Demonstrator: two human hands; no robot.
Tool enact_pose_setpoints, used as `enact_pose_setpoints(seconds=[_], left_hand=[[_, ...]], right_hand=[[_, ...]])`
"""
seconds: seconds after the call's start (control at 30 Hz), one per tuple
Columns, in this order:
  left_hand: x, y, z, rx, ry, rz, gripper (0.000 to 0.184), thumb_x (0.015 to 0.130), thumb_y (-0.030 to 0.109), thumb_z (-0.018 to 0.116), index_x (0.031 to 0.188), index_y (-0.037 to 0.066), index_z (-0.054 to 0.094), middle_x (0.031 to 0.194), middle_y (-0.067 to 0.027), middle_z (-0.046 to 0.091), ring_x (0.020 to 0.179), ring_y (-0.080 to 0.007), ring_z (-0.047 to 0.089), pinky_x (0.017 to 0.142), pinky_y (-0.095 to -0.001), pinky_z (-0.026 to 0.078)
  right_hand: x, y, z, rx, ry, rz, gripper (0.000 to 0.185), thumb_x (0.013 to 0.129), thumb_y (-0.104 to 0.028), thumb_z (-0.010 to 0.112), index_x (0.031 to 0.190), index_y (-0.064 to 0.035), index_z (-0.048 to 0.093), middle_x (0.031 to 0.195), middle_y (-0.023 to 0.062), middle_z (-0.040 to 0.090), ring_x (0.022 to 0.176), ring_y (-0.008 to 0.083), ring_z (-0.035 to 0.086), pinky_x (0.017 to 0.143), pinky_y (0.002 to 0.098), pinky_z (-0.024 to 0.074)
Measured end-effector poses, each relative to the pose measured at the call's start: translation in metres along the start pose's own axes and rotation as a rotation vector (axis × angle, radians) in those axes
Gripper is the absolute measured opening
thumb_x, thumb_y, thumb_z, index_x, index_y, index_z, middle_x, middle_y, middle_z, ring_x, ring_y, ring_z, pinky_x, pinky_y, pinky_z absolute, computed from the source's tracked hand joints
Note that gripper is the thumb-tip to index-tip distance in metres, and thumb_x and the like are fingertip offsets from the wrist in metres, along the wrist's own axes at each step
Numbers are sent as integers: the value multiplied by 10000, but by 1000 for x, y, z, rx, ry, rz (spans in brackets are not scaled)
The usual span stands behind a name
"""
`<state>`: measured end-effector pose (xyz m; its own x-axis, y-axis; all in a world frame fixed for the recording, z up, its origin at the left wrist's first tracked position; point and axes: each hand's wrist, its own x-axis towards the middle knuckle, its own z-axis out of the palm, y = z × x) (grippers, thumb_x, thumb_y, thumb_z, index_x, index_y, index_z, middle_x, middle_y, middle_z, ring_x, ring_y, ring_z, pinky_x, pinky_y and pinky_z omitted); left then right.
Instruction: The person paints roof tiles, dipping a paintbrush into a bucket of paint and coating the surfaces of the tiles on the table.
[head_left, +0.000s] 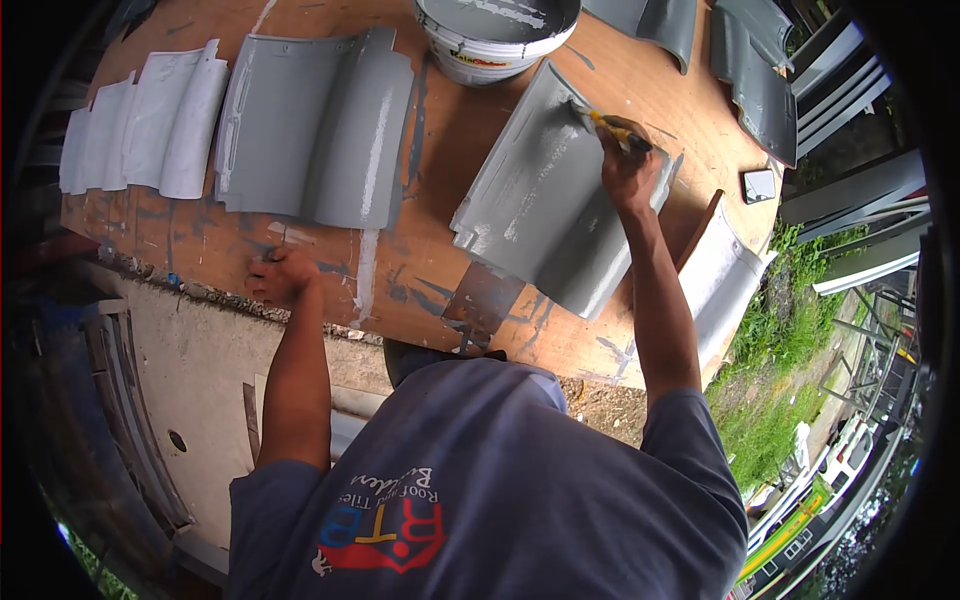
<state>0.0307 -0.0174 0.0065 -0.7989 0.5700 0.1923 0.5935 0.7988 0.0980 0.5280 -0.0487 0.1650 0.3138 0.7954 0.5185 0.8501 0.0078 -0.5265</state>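
A paintbrush with a yellow and dark handle is gripped in my right hand. Its bristles touch the upper part of a curved roof tile coated in grey paint, with wet, shiny streaks along it. My left hand rests on the near edge of the wooden table, fingers loosely bent and apart, with no object visible in it. Beyond that hand lies a second grey roof tile with a pale streak down its ridge. A white bucket of grey paint stands at the table's far side.
Several whitish tiles overlap at the left of the paint-stained table. More grey tiles lie at the far right, near a phone-like object. A white tile sits beside my right forearm. Grass and long panels border the right side.
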Motion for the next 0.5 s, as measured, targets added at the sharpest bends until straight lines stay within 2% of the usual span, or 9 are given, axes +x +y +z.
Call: enact_pose_setpoints(seconds=[0.07, 0.13, 0.17, 0.27, 0.3, 0.33, 0.4, 0.43, 0.5], left_hand=[[0, -1, 1, 5, -18, 4, 451, 930, 387, 492, 1263, 83, 508, 1271, -192, 507, 1169, -384, 548, 990, -532, 455], [1, -1, -3, 8, -33, 19, 446, 934, 386, 488, 1258, 80, 507, 1274, -193, 507, 1174, -385, 547, 991, -531, 455], [1, 1, -5, 12, -45, 6, 448, 935, 386, 488, 1257, 76, 508, 1278, -194, 507, 1177, -384, 548, 989, -530, 456], [-2, 2, -7, 10, -58, 0, 452, 935, 385, 488, 1257, 70, 513, 1284, -196, 506, 1178, -384, 550, 986, -528, 459], [-2, 2, -6, 7, -54, 0, 453, 935, 385, 489, 1258, 69, 515, 1286, -197, 506, 1177, -384, 551, 985, -529, 459], [-1, 1, -6, 3, -50, 0, 453, 935, 385, 489, 1259, 68, 516, 1287, -198, 505, 1176, -384, 551, 984, -529, 460], [0, 2, -6, -20, -34, -19, 472, 917, 383, 492, 1265, 67, 537, 1285, -199, 532, 1192, -401, 559, 991, -556, 472], [1, 3, -7, -22, -29, -16, 472, 917, 383, 492, 1265, 67, 537, 1285, -199, 532, 1192, -401, 559, 991, -556, 472], [-1, 3, -7, -30, -33, -28, 468, 920, 384, 488, 1255, 62, 537, 1274, -196, 535, 1191, -401, 559, 991, -555, 472]], right_hand=[[-15, -6, 1, 33, -41, -22, 154, 893, -82, 762, 1029, -12, 746, 967, 167, 759, 901, 332, 741, 807, 381, 576], [-30, -15, -7, 151, -241, 191, 162, 915, -96, 754, 1043, 3, 747, 969, 149, 767, 877, 263, 741, 811, 346, 566], [-32, -18, -15, 308, -370, 315, 183, 937, -114, 750, 1070, 11, 747, 949, 120, 768, 866, 178, 710, 795, 315, 550], [-26, -21, -34, 417, -451, 292, 204, 949, -130, 752, 1092, 14, 746, 912, 97, 762, 839, 140, 681, 769, 300, 545], [-24, -20, -31, 535, -328, 316, 206, 946, -133, 756, 1087, 17, 744, 878, 109, 754, 826, 139, 680, 756, 293, 541], [-19, -18, -31, 535, -323, 321, 206, 946, -133, 756, 1087, 17, 744, 878, 109, 754, 826, 139, 680, 756, 293, 541], [-4, -12, -29, 213, -128, 269, 186, 942, -125, 758, 1076, 3, 745, 911, 145, 759, 836, 168, 705, 773, 296, 547], [0, -5, -22, 166, -90, 214, 165, 933, -111, 758, 1059, -6, 745, 960, 177, 759, 857, 230, 732, 792, 324, 557], [-4, -7, -20, 161, -134, 182, 161, 922, -101, 760, 1052, -8, 742, 974, 180, 756, 864, 267, 734, 794, 343, 561]])
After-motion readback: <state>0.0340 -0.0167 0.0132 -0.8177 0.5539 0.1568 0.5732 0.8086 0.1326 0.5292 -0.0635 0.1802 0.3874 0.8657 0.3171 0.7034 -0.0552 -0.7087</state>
